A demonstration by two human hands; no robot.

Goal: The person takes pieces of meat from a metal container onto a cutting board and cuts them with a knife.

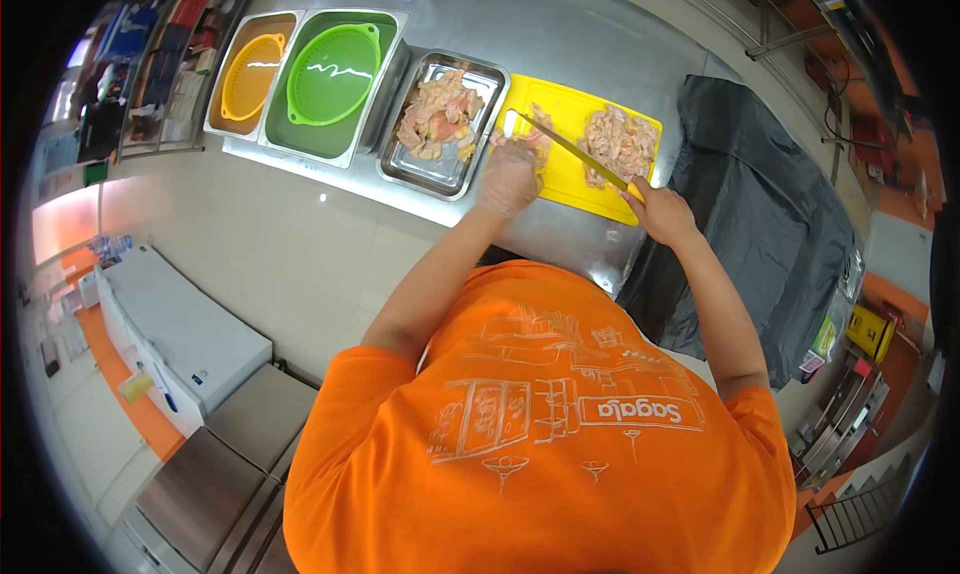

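Observation:
A yellow cutting board (pixel 567 189) lies on the steel table. My right hand (pixel 660 210) is wrapped round the yellow handle of a long knife (pixel 580 154), whose blade slants up and left across the board. My left hand (pixel 510 179), in a clear glove, presses on raw meat pieces (pixel 537 144) at the board's left side, fingers bent together. On the board's right side, beyond the blade, lies a pile of cut meat (pixel 618 142). Left of the board, a steel tray (pixel 428 172) holds larger pieces of raw meat (pixel 438 114).
Two deep steel pans stand at the table's left, one with a green basket (pixel 335 74), the other with an orange basket (pixel 252 77). Black plastic sheeting (pixel 755 194) covers the right side. A white chest (pixel 180 324) stands lower left.

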